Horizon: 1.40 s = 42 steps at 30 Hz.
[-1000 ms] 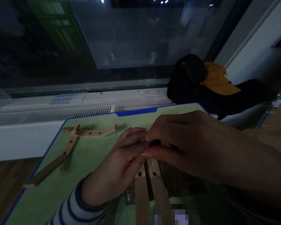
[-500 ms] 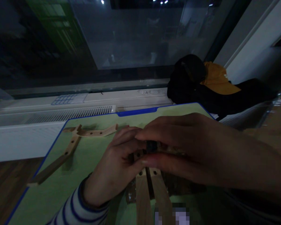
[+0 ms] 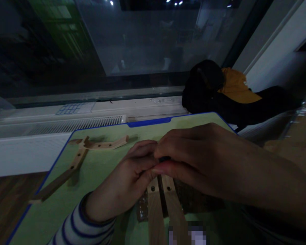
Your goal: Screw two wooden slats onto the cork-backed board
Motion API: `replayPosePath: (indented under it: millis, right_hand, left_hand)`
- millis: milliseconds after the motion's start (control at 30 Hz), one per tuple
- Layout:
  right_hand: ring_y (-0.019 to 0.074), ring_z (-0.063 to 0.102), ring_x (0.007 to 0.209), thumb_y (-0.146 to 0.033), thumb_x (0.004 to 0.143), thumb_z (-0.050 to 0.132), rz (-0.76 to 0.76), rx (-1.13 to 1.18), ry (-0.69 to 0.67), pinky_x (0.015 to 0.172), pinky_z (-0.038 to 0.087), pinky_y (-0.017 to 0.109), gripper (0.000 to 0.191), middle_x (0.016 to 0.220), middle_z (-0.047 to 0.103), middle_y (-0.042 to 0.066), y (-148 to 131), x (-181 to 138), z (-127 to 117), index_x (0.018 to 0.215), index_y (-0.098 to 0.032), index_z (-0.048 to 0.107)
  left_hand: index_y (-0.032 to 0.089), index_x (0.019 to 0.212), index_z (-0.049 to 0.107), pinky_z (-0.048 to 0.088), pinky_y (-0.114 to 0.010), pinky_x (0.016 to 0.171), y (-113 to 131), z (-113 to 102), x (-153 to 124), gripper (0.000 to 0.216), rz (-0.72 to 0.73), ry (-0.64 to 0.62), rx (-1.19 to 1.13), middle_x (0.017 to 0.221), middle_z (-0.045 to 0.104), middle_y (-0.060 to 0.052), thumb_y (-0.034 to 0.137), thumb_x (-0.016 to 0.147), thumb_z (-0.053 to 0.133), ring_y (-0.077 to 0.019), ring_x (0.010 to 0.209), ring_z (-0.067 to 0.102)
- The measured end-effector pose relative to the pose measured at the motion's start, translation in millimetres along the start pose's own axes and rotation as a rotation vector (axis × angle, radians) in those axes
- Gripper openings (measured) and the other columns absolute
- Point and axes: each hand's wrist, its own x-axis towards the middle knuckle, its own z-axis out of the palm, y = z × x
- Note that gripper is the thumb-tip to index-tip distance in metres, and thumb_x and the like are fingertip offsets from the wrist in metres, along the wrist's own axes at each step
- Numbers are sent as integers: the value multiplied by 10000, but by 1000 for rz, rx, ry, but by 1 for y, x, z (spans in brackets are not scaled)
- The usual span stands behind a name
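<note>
Two pale wooden slats (image 3: 165, 207) with small holes lie side by side on a green mat (image 3: 97, 177), running toward me. My left hand (image 3: 127, 180), in a striped sleeve, is closed in a pinch at their far ends. My right hand (image 3: 201, 160) covers the same spot, fingers pressed round a small dark part (image 3: 164, 158) that barely shows between the fingertips. What my left fingers hold is hidden.
A curved wooden piece (image 3: 104, 144) and a long wooden bar (image 3: 63, 173) lie on the mat's left side. A dark bag with an orange cap (image 3: 234, 88) sits at the back right by the window sill (image 3: 91, 112). A dark flat piece (image 3: 193, 197) lies under the slats.
Both hands stayed over the slats' far ends, shifting slightly; half a second ago the fingers were apart enough to show the dark part and a slat hole, now they are closed over them.
</note>
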Motion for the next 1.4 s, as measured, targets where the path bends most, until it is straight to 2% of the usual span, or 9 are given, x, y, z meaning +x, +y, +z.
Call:
replayPosePath:
  millis: [167, 333, 533, 800, 933, 1000, 1067, 1233, 1400]
  right_hand:
    - [127, 580, 736, -236, 870, 535, 6, 0, -12, 657, 397, 250, 88, 855, 631, -31, -2, 3, 0, 951, -219, 563]
    - [123, 594, 852, -277, 888, 512, -58, 70, 23, 722, 420, 244, 184, 980, 647, -22, 0, 0, 0, 1045, -205, 575]
    - [87, 585, 972, -56, 857, 487, -127, 208, 41, 843, 410, 188, 257, 1078, 657, -2, 2, -1, -4, 1044, -166, 625]
    - [137, 588, 767, -194, 852, 554, -54, 9, 48, 689, 431, 259, 78, 858, 635, 10, 0, 2, 1, 902, -191, 613]
    - [123, 574, 744, -196, 844, 568, -72, -33, 40, 657, 423, 240, 86, 890, 615, -10, -2, 1, 2, 924, -201, 601]
    - [123, 571, 744, -194, 842, 568, -47, -32, 36, 652, 422, 241, 130, 908, 615, -12, -2, 1, 3, 966, -205, 604]
    - [124, 572, 755, -204, 851, 554, -35, -19, 22, 662, 424, 245, 151, 919, 619, -13, -2, 1, 3, 992, -206, 606]
    - [100, 578, 881, -244, 880, 521, -95, 92, 56, 780, 415, 213, 195, 995, 635, -26, 0, -2, -2, 1052, -192, 595]
    - [74, 587, 890, -84, 862, 487, -118, 156, 8, 795, 394, 177, 216, 980, 661, -22, 1, -3, -6, 1002, -166, 628]
  left_hand:
    - [225, 798, 640, 458, -351, 856, 2, 1, 2, 32, 2, 146, 116, 765, 658, 18, 237, 810, 614, -175, 833, 606]
    - [250, 868, 661, 483, -319, 783, 5, 3, 4, 82, 21, 243, 162, 896, 672, 8, 260, 791, 635, -187, 878, 603]
    - [297, 876, 678, 483, -335, 817, 5, 4, 5, 92, 13, 232, 137, 936, 682, 29, 280, 797, 632, -198, 935, 603]
    - [233, 655, 649, 494, -323, 792, 1, 1, 1, 279, 33, 45, 72, 619, 642, 17, 204, 881, 488, -184, 867, 623]
    - [225, 652, 640, 494, -330, 804, 5, 0, 4, 216, 40, 126, 108, 723, 659, 1, 260, 846, 552, -193, 904, 610]
    - [233, 763, 663, 491, -334, 813, 6, 0, 5, 66, 28, 189, 149, 840, 672, -4, 270, 798, 621, -197, 921, 603]
    - [248, 874, 667, 486, -337, 820, 6, 1, 5, 104, 17, 235, 173, 932, 670, -8, 275, 775, 651, -197, 914, 603]
    - [257, 880, 675, 492, -334, 806, 4, 4, 4, 127, 2, 250, 136, 914, 682, -1, 339, 804, 616, -199, 870, 621]
    - [288, 873, 670, 493, -322, 827, 3, 5, 5, 99, 0, 241, 98, 913, 682, 31, 241, 792, 640, -183, 908, 619]
